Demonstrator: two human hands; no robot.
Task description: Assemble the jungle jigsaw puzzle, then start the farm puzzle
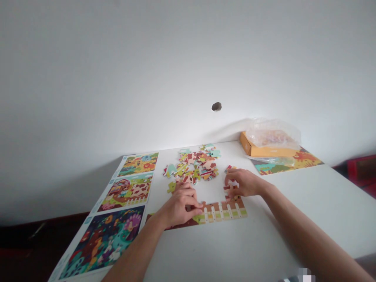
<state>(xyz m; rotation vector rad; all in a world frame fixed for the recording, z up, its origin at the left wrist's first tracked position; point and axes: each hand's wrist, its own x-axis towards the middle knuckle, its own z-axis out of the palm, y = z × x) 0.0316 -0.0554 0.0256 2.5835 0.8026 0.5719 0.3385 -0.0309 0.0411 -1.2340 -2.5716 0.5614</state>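
Observation:
A joined strip of puzzle pieces (223, 211) showing a white fence lies on the white table (308, 207) in front of me. My left hand (180, 205) rests at the strip's left end, fingers curled and pinched on a piece there. My right hand (243, 182) sits above the strip's right end, fingers closed on a red and white puzzle piece (228, 183). A heap of loose puzzle pieces (195, 162) lies just beyond both hands.
A long reference sheet (117, 215) with three colourful pictures lies along the table's left edge. At the back right, an orange box (264, 150) with a clear plastic bag (273, 133) rests on another picture sheet (305, 159). The white wall has a small hole (216, 106).

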